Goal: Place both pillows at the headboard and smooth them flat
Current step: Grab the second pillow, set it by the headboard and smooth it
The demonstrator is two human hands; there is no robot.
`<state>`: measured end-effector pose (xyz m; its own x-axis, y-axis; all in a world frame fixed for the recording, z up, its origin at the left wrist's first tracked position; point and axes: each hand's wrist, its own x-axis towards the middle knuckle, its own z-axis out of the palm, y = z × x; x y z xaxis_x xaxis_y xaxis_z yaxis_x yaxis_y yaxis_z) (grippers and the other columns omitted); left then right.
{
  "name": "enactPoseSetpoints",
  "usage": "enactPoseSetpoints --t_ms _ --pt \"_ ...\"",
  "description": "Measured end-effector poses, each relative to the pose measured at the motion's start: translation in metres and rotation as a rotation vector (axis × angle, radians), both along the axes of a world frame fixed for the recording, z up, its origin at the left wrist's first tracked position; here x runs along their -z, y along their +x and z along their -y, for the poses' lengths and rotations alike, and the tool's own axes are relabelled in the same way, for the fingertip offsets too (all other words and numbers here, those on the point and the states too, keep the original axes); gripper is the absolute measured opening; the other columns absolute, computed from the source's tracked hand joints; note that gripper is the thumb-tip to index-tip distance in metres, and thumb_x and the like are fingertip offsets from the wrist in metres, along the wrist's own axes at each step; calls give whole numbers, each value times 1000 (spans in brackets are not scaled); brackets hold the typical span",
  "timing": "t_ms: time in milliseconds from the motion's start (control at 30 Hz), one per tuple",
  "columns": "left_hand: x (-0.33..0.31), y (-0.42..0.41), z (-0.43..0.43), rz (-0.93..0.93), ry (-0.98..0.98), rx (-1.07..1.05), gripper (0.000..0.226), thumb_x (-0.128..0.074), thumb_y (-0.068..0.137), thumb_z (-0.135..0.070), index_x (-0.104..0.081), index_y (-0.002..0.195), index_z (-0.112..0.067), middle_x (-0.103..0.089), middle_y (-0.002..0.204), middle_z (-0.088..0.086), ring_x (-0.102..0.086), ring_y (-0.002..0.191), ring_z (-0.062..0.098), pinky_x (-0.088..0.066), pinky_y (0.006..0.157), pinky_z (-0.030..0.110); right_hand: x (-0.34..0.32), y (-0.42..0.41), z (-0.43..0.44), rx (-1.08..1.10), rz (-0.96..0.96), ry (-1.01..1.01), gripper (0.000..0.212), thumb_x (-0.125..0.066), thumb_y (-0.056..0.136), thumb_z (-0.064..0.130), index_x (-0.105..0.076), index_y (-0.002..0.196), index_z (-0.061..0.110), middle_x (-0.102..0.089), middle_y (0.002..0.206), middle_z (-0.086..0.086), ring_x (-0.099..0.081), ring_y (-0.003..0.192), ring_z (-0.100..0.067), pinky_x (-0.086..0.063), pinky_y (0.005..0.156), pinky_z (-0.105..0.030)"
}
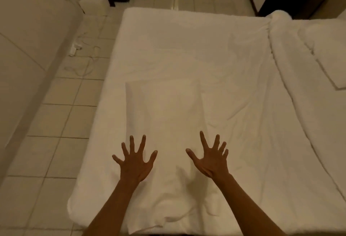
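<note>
Your left hand [135, 162] and right hand [211, 158] are both spread wide, fingers splayed, holding nothing, palms down over the white pillow [164, 123] that lies lengthwise on the near half of the bed [243, 67]. Whether your palms press the fabric cannot be told. A second pillow [329, 52] lies at the right edge, beyond a rolled duvet [292, 78]. A cable [82, 56] trails on the tiled floor [56, 123]. No writing is readable.

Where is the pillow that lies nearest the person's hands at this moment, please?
In the head view, the pillow lies lengthwise along the middle of the near bed, with the left hand and right hand spread over its near end.
</note>
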<state>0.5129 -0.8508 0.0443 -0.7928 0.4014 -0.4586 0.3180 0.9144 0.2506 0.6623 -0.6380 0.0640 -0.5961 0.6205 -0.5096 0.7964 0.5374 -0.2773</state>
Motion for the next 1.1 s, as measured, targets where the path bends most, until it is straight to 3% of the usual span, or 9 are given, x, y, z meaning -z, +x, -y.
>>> enactPoseSetpoints --t_ms 133,267,400,533,700,833,933,1033,1100 --pt "62 -42 -47 -24 37 -93 84 -23 81 -85 11 150 -50 16 164 0 9 150 36 4 111 72 74 -63 -53 -4 -48 -7 98 -27 71 96 13 150 55 16 164 -23 10 147 -55 0 119 -64" --pt "128 -67 -67 -48 68 -156 91 -26 75 -90 13 148 -53 16 165 -2 8 150 37 1 110 73 153 -107 -66 -12 -91 -91 108 -33 61 102 21 145 60 24 162 -22 14 145 -57 3 118 -66" --pt "185 -67 -65 -208 122 -163 94 -34 73 -91 9 148 -55 5 166 -5 0 151 36 -13 109 74 211 -115 -58 67 -230 -50 111 -42 59 101 21 143 63 23 163 -17 11 147 -55 0 118 -66" --pt "218 -70 -71 -375 117 -201 107 -43 66 -93 -1 153 -47 -3 166 -1 -9 149 42 -22 104 74 237 -120 -54 135 -323 56 116 -47 57 100 15 146 62 16 165 -18 6 148 -53 -6 119 -66" --pt "212 -76 -70 -284 178 -329 117 -50 56 -96 4 150 -53 -4 165 2 -15 145 48 -21 104 73 232 -120 -54 160 -310 67 117 -50 56 99 13 147 61 4 164 -23 -11 146 -54 -13 118 -66" --pt "204 -77 -81 -301 202 -331 100 -60 61 -84 -22 147 -48 -28 154 3 -40 126 41 -33 97 62 229 -123 -53 98 -274 128 104 -48 65 94 -8 152 52 -24 152 -22 -37 132 -44 -27 110 -57" --pt "204 -75 -92 -449 175 -259 74 -68 71 -67 -49 136 -38 -44 139 7 -50 110 38 -39 87 54 235 -134 -51 17 -253 267 81 -49 76 83 -33 143 40 -44 128 -15 -50 110 -37 -37 96 -51" --pt "199 -75 -101 -550 231 -172 42 -77 74 -43 -67 114 -33 -53 124 7 -55 97 35 -43 76 48 235 -143 -47 -74 -290 406 54 -57 84 64 -53 127 32 -55 108 -13 -56 88 -34 -41 79 -45" --pt "187 -72 -102 -522 261 -166 33 -78 73 -29 -70 106 -30 -55 120 5 -56 94 34 -43 74 46 222 -143 -43 -92 -295 404 40 -62 87 47 -56 123 31 -57 103 -13 -56 82 -33 -40 75 -43"
